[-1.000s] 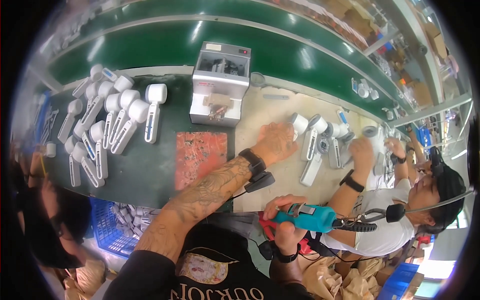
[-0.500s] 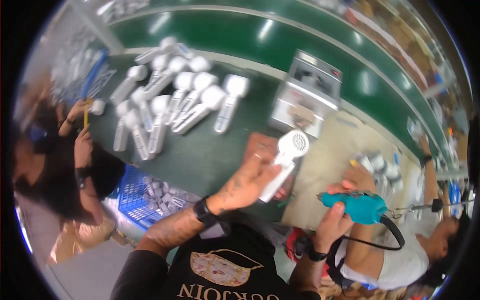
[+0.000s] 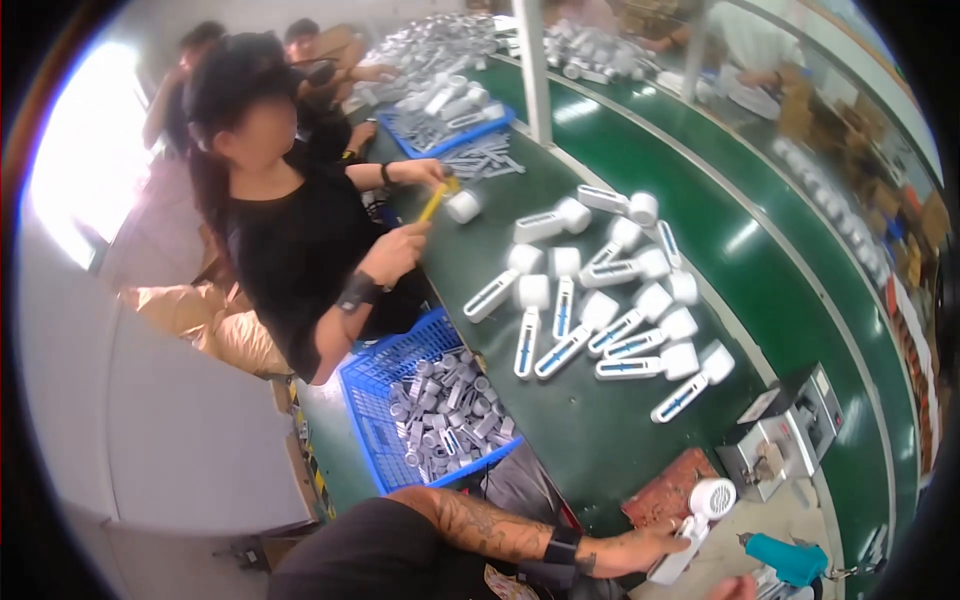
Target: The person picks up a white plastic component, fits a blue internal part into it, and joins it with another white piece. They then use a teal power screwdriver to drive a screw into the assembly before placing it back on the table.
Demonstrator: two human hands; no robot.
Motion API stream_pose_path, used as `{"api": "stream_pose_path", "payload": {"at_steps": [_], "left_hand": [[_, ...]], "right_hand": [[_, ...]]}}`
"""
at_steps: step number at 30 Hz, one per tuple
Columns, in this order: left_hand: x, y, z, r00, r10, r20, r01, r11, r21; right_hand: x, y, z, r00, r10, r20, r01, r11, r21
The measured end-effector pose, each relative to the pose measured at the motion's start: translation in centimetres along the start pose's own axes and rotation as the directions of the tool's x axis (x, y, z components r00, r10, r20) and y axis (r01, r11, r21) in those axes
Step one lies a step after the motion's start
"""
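Observation:
A white handheld unit (image 3: 692,540) with a round perforated head and a slim handle is held in my left hand (image 3: 640,550), fingers closed round the handle and the head pointing up and away. It is over the near end of the green bench, beside a reddish-brown block (image 3: 668,490). Only a small part of what appears to be my right hand (image 3: 735,589) shows at the lower edge; how its fingers are set is cut off. To its right, a teal electric screwdriver (image 3: 790,560) appears apart from the visible part of that hand.
Several similar white units (image 3: 628,325) lie on the green bench (image 3: 520,420). A metal box machine (image 3: 785,440) stands at right. A blue basket (image 3: 365,440) holds small grey parts. At left a person (image 3: 290,220) grips a yellow tool (image 3: 434,203) by a white piece (image 3: 463,207).
The view has swung left, bringing the other person and the basket into fuller sight. My left hand keeps the white unit. My right hand, earlier on the screwdriver, is now mostly out of view.

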State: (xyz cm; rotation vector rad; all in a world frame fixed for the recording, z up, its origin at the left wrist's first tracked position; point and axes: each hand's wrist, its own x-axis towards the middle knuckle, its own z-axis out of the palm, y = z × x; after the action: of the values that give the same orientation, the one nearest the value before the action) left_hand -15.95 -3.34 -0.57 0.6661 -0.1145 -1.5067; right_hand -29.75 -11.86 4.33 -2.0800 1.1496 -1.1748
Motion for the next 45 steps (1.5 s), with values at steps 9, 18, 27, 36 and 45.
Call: {"api": "stream_pose_path", "payload": {"at_steps": [9, 18, 27, 36, 45], "left_hand": [[-0.6, 0.6, 1.5, 0.996, -0.071, -0.051, 0.049, 0.937, -0.346], [0.3, -0.1, 1.2, 0.993, -0.082, -0.087, 0.034, 0.889, -0.456], [1.6, -2.3, 2.1, 0.988, -0.043, -0.151, -0.034, 0.878, -0.477], [-0.4, 1.5, 1.4, 0.999, -0.037, 0.034, 0.049, 0.871, -0.489], [-0.4, 0.9, 2.2, 0.999, -0.047, -0.022, 0.032, 0.886, -0.463]], "right_hand": [[0.0, -4.9, 2.7, 0.883, -0.154, 0.443, 0.224, 0.969, -0.109], [-0.6, -4.7, 2.7, 0.859, -0.248, 0.447, 0.286, 0.958, -0.018], [-3.1, -0.2, 1.5, 0.913, -0.192, 0.359, 0.259, 0.954, -0.149], [-2.2, -3.1, 2.3, 0.966, -0.214, 0.146, 0.203, 0.975, 0.088], [-1.2, -3.8, -0.1, 0.948, 0.041, 0.316, -0.081, 0.99, 0.113]]}}
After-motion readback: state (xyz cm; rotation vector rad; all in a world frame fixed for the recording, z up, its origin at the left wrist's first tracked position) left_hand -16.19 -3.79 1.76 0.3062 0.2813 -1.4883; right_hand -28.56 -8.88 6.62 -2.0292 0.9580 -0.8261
